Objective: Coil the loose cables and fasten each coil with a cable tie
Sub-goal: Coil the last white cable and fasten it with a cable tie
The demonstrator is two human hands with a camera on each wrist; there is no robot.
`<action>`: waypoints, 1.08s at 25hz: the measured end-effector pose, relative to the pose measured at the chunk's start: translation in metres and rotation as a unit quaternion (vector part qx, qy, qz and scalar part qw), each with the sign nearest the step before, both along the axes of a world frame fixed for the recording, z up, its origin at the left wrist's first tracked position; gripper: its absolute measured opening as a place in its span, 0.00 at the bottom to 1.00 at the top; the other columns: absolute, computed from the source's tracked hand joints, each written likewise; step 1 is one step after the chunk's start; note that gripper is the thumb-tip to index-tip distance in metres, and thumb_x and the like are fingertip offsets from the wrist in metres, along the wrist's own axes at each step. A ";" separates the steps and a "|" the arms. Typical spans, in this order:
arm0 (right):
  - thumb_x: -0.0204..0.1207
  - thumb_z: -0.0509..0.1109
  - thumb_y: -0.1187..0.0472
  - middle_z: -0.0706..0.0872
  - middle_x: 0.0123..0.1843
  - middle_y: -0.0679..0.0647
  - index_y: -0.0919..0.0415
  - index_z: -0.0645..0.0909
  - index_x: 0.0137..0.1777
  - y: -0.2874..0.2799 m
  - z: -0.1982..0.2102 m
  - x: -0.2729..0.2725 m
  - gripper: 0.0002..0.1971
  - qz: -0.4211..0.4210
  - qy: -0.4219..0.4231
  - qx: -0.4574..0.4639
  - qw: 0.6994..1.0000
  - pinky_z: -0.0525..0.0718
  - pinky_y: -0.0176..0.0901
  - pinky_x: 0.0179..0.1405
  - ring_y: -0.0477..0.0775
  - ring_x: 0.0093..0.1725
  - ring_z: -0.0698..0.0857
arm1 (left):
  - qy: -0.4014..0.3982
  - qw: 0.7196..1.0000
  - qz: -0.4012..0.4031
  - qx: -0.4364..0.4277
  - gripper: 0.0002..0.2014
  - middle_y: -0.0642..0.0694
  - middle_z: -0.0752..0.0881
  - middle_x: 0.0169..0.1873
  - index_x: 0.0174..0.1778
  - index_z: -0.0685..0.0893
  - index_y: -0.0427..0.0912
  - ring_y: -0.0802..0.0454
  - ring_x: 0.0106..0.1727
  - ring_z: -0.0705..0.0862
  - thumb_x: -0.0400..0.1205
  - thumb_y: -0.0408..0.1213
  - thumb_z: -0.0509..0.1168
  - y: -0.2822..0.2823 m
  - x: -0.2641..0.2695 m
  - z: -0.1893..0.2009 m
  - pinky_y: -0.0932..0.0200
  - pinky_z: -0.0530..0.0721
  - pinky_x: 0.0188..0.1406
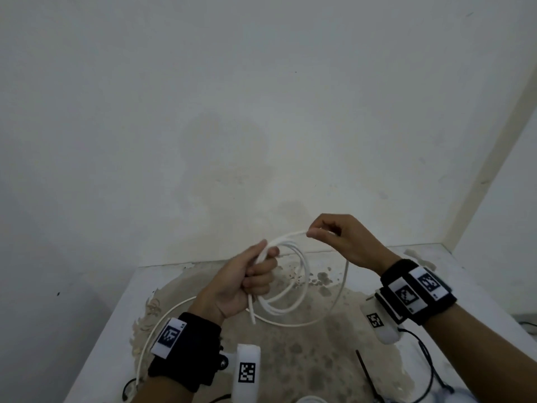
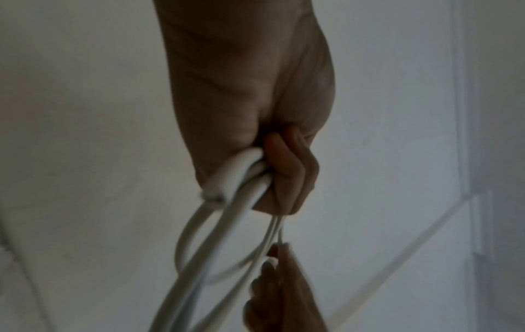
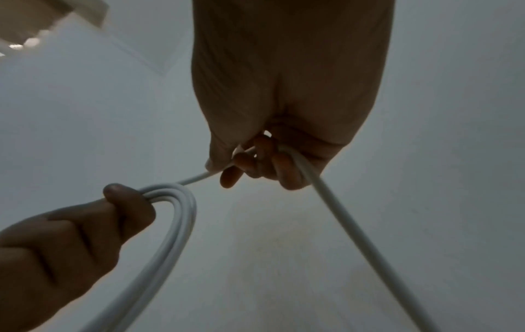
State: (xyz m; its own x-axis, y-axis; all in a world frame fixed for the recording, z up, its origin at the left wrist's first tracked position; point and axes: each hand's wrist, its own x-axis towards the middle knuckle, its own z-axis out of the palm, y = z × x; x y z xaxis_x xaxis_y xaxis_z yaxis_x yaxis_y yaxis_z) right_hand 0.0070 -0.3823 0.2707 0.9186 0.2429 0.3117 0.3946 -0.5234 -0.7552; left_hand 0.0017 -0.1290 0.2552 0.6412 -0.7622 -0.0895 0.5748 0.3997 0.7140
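**Midway through coiling the white cable**

Plainly still winding: the left hand (image 1: 247,282) grips the gathered loops of the white cable (image 1: 286,289) above the worktop (image 1: 343,359), while the right hand (image 1: 345,239) pinches the next length. Next, that strand should be laid into the left fist.

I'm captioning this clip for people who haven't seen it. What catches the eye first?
The white cable, gathered in loops above the stained table. The left hand grips the bundle at centre, while the right hand, higher and to the right, pinches the next stretch. A black cable tie lies at the bottom right.
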 end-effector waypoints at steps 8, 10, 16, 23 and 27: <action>0.88 0.62 0.48 0.83 0.41 0.49 0.49 0.87 0.60 -0.012 -0.041 0.005 0.13 -0.070 0.149 0.076 0.983 0.77 0.44 0.42 0.50 0.39 0.78 | 0.035 0.974 0.157 -0.157 0.15 0.54 0.58 0.22 0.44 0.75 0.42 0.58 0.17 0.55 0.90 0.45 0.49 0.022 0.012 -0.002 0.66 0.62 0.13; 0.87 0.57 0.39 0.90 0.53 0.50 0.49 0.84 0.66 0.017 -0.035 0.005 0.21 -0.023 0.219 0.114 0.969 0.74 0.36 0.37 0.47 0.36 0.78 | 0.048 0.968 0.172 -0.174 0.16 0.54 0.57 0.22 0.42 0.77 0.42 0.59 0.17 0.54 0.89 0.44 0.50 0.013 0.011 -0.003 0.66 0.60 0.12; 0.89 0.61 0.60 0.81 0.34 0.54 0.63 0.80 0.46 0.066 -0.024 0.005 0.11 0.059 0.298 0.294 0.906 0.60 0.38 0.24 0.46 0.24 0.64 | 0.051 0.955 0.267 -0.116 0.13 0.53 0.65 0.16 0.38 0.75 0.42 0.60 0.15 0.62 0.85 0.40 0.52 0.004 0.015 0.001 0.67 0.66 0.14; 0.87 0.59 0.55 0.71 0.29 0.48 0.56 0.74 0.42 0.067 -0.028 0.014 0.12 0.043 0.344 0.487 0.802 0.57 0.38 0.23 0.46 0.25 0.64 | 0.063 0.961 0.267 -0.045 0.19 0.50 0.71 0.24 0.55 0.83 0.33 0.55 0.21 0.70 0.82 0.34 0.48 0.011 0.011 -0.005 0.61 0.76 0.27; 0.89 0.58 0.53 0.74 0.30 0.49 0.60 0.80 0.51 0.075 -0.030 0.019 0.13 0.023 0.343 0.502 0.794 0.62 0.36 0.21 0.46 0.25 0.65 | 0.071 0.949 0.294 -0.084 0.18 0.54 0.63 0.18 0.46 0.82 0.37 0.60 0.15 0.62 0.88 0.41 0.48 0.001 0.011 0.001 0.66 0.68 0.18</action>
